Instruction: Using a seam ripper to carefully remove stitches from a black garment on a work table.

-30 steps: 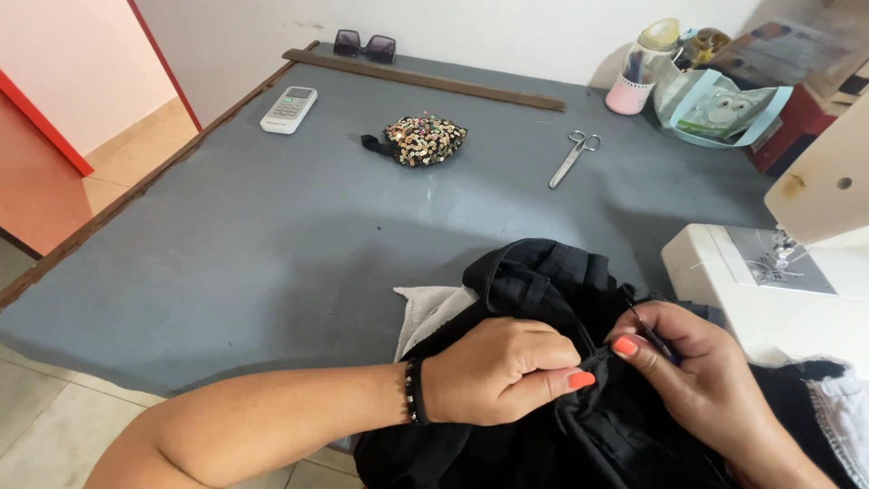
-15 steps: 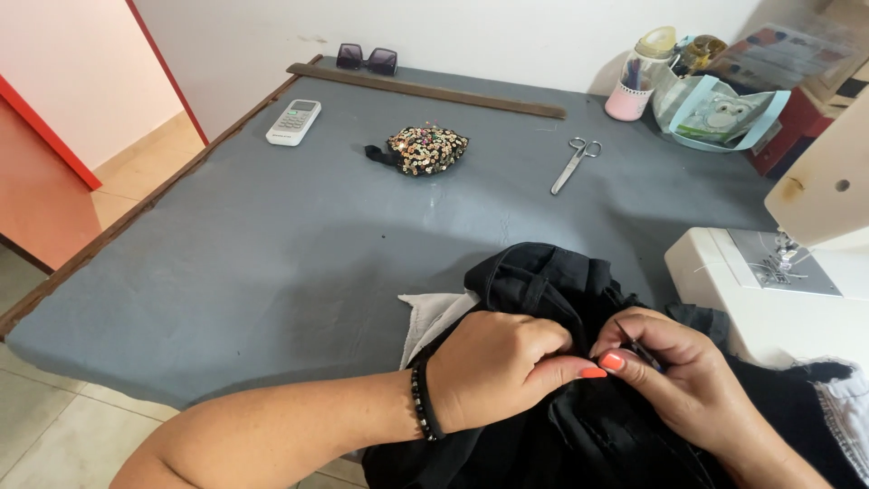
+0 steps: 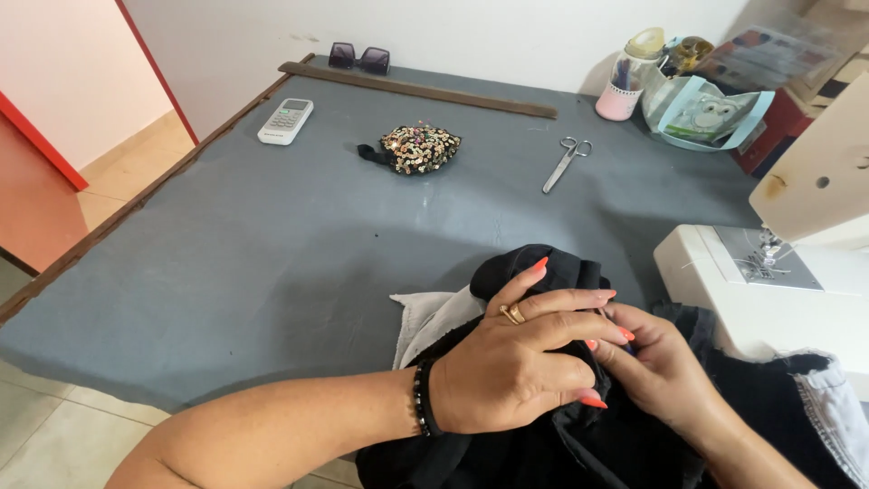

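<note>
A bunched black garment (image 3: 543, 272) lies at the near edge of the grey table (image 3: 272, 263), with a bit of white lining (image 3: 430, 317) showing under it. My left hand (image 3: 511, 362), with a ring and a dark bead bracelet, lies over the black cloth, fingers stretched rightward and thumb pinching a fold. My right hand (image 3: 665, 371) sits just to its right, partly hidden by the left fingers, gripping the same fold of cloth.
A white sewing machine (image 3: 778, 272) stands at the right. Farther back lie scissors (image 3: 566, 163), a sequinned pincushion (image 3: 418, 148), a white remote (image 3: 285, 120), sunglasses (image 3: 359, 59), a long wooden ruler (image 3: 416, 89), a pink cup (image 3: 620, 95) and a teal pouch (image 3: 711, 113).
My left hand has uncurled from a fist, its fingers now spread across the cloth and over my right hand. The view has shifted a little.
</note>
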